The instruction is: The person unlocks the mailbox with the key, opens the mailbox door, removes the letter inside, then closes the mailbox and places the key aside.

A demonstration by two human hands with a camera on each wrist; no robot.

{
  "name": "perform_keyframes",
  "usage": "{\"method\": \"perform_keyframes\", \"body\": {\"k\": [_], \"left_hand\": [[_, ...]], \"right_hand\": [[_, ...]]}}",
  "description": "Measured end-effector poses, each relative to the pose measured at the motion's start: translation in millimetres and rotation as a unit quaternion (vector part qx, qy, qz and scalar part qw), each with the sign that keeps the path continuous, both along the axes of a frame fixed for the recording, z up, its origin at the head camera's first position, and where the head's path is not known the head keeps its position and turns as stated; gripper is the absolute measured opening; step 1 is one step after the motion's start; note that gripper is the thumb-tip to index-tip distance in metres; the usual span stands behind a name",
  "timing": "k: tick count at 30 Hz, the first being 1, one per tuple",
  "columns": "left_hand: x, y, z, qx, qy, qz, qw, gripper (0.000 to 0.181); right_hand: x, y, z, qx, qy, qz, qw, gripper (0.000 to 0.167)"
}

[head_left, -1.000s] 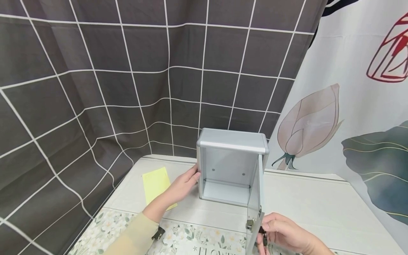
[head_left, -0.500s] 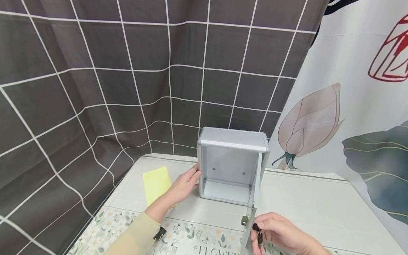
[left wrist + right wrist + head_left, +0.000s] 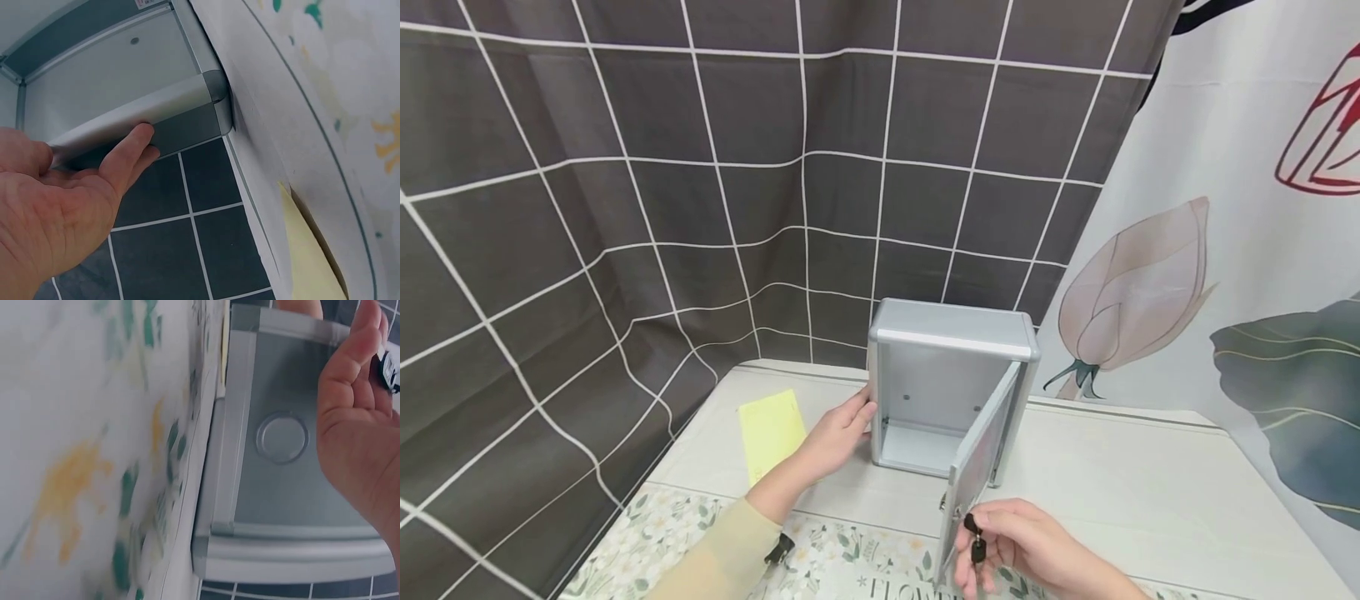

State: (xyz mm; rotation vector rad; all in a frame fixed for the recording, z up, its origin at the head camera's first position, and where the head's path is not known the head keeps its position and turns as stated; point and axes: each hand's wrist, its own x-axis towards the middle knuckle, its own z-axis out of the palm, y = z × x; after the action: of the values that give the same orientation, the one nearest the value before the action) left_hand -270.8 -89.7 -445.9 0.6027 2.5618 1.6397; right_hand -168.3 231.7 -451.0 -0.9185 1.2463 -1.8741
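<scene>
A silver-grey metal box [image 3: 955, 323] stands upright on the table, its front facing me. Its hinged door [image 3: 976, 467] is swung partway out on the right side. My left hand [image 3: 835, 437] rests against the box's left side wall, fingers fairly straight along it in the left wrist view. With my right hand [image 3: 1030, 537] I pinch a black-headed key [image 3: 972, 523] at the outer face of the door, near its free edge. A second black-headed key [image 3: 978, 550] dangles below it. Whether the key sits fully in the lock is hidden by my fingers.
A yellow sheet of paper [image 3: 771, 433] lies left of the box, partly under my left forearm. The table [image 3: 1120, 475] carries a white and floral cover. Behind hangs a dark grid-patterned curtain [image 3: 715, 208], with a printed white curtain [image 3: 1240, 150] at the right.
My right hand has moved left with the key, and the door has swung inward toward the box. My left hand has stayed at the box's left side.
</scene>
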Motion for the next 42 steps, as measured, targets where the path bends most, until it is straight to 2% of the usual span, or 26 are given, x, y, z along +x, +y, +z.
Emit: {"method": "perform_keyframes", "body": {"k": [7,14,25,32,42], "left_hand": [[0.2,2.2,-1.3,0.0,0.001,0.002,1.0,0.065],[1.1,4.6,-0.3,-0.002,0.007,0.009,0.9999,0.065],[1.3,4.6,0.3,0.009,0.014,0.007,0.9998,0.063],[2.4,4.4,2.0,0.01,0.012,0.004,0.9999,0.062],[1.0,2.2,-0.9,0.001,0.019,0.019,0.9996,0.06]], "right_hand": [[-4.4,-18,0.7,0.02,0.002,-0.03,0.9993,0.047],[-7.6,-36,0.2,0.031,0.011,-0.087,0.9956,0.045],[-15.2,-60,9.6,0.104,0.012,-0.164,0.9808,0.044],[-22.8,-75,11.5,0.119,0.002,-0.2,0.9726,0.044],[-34.0,-92,11.1,0.143,-0.005,-0.252,0.9571,0.047]]}}
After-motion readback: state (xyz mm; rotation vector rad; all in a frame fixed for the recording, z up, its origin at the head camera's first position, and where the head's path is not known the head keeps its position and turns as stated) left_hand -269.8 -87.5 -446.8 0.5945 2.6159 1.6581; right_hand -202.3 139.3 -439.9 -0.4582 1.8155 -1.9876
